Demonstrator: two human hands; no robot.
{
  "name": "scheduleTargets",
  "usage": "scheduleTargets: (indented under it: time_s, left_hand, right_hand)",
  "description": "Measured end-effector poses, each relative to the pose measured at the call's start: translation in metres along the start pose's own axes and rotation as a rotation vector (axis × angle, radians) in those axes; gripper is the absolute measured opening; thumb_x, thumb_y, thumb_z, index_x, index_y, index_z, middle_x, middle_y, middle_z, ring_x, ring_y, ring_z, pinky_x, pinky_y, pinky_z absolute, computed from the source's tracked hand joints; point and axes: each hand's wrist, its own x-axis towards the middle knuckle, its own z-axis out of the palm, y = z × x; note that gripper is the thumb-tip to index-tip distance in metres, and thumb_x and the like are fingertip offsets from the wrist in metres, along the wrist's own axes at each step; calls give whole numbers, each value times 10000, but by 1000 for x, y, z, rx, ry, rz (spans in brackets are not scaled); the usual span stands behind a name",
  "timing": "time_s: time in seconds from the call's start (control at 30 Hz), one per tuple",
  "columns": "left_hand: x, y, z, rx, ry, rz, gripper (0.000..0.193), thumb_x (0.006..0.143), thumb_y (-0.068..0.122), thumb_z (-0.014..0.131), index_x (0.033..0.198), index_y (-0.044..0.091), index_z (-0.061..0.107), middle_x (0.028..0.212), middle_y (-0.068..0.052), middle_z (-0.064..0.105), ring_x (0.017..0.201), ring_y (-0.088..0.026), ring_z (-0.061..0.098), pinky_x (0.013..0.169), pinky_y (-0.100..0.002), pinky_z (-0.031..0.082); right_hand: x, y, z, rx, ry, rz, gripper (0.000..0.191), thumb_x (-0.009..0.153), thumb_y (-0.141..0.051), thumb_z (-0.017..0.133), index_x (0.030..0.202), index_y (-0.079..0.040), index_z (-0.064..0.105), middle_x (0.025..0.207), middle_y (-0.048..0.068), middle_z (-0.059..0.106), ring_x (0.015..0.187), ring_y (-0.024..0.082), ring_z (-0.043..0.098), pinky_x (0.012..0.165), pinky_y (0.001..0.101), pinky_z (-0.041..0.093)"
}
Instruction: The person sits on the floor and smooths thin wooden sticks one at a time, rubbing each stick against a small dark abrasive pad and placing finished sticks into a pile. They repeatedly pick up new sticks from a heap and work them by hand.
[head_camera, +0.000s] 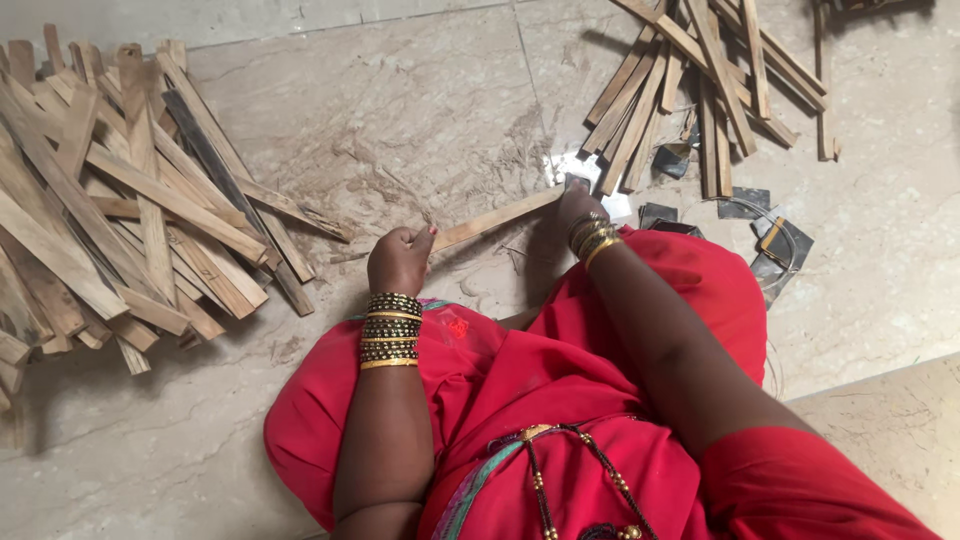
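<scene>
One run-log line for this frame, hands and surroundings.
left hand: shut on wooden strip | right hand: on strip's far end | strip piles left, right | marble floor

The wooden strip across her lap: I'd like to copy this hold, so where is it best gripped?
Hold the wooden strip at both ends, coming from above: it is long, thin and lies nearly flat. Left hand takes the near end, right hand the far end.

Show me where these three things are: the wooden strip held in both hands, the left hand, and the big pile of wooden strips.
wooden strip (497, 217), head view, bare middle of its length.
left hand (399, 260), head view, back of the fist.
pile of wooden strips (120, 200), head view, middle of the heap.
</scene>
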Motion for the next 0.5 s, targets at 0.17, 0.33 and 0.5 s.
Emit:
scheduleTargets:
  time_s: [0.17, 0.33, 0.5]
  left_hand:
    - [-10, 2, -1, 77, 124, 370, 308, 817, 430, 815, 865, 134, 745, 793, -129, 741, 704, -310, 710, 628, -416, 541]
    - [-16, 12, 1, 272, 92, 415, 323, 841, 388, 814, 1035, 157, 698, 783, -139, 730, 740, -355, 710, 630, -468, 533]
    - [-18, 13, -2, 343, 57, 384, 323, 862, 394, 795, 1055, 168, 669, 731, -134, 717, 716, -353, 706, 609, -482, 516]
  right_hand:
    - [-9, -18, -9, 119, -34, -61, 342, 1110, -150, 416, 1431, -75, 508, 1369, 167, 664, 1208, 312, 689, 1043, 427, 565]
    - [-75, -59, 12, 335, -12, -330, 333, 1153, -112, 360, 1422, -117, 558, 1351, 133, 720, 1219, 271, 713, 1093, 400, 569]
    - [-91, -67, 42, -98, 551, -873, 766, 844, 100, 430, 1585, -57, 318, 1568, 192, 446, 1414, 315, 541, 1163, 415, 426]
